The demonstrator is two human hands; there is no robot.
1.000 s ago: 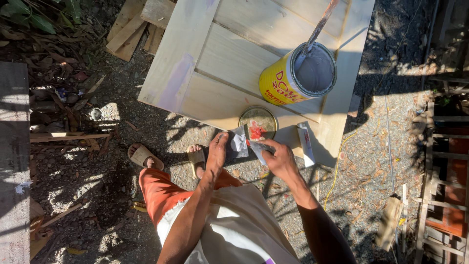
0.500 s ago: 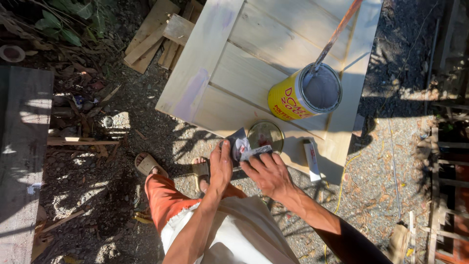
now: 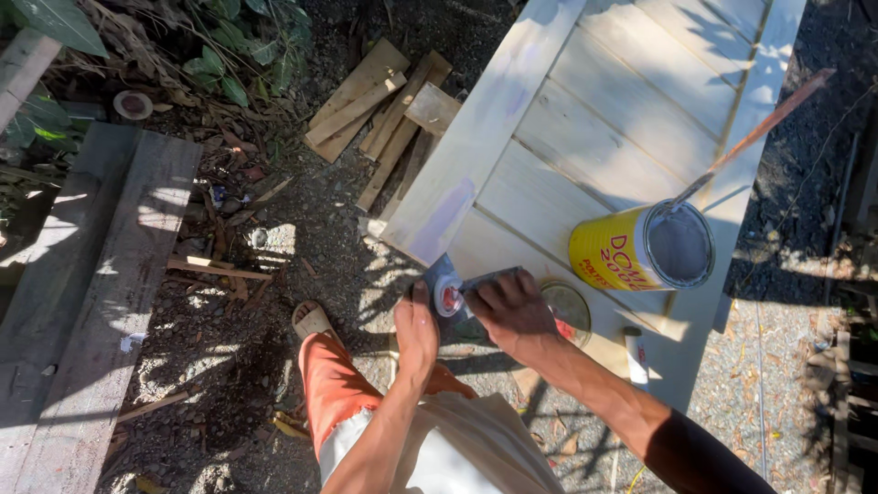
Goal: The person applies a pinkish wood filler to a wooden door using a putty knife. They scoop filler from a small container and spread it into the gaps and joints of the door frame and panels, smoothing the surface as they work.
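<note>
1. While it fills the upper right of the view, the pale wooden panel [image 3: 585,137] lies flat over gravel ground, its boards running away from the person.
2. Grey planks [image 3: 82,302] lie at the left, and offcut wood scraps [image 3: 384,110] are piled beside the panel's left edge.
3. On the panel stands a yellow paint can [image 3: 631,252], open, with grey paint inside and a stir stick [image 3: 750,137] leaning out toward the upper right.
4. Near the panel's lower edge, a round lid [image 3: 569,311] lies flat, just beside the right hand.
5. Both forearms reach forward from the body and meet over the panel's near corner.
6. Palm down, the left hand [image 3: 416,334] presses its fingers against a flat grey scraper blade [image 3: 442,279], thumb alongside it.
7. Curled closed with knuckles up, the right hand [image 3: 514,311] grips a second blade [image 3: 489,277], touching the first where a dab of red-and-white filler [image 3: 449,299] sits.
</note>
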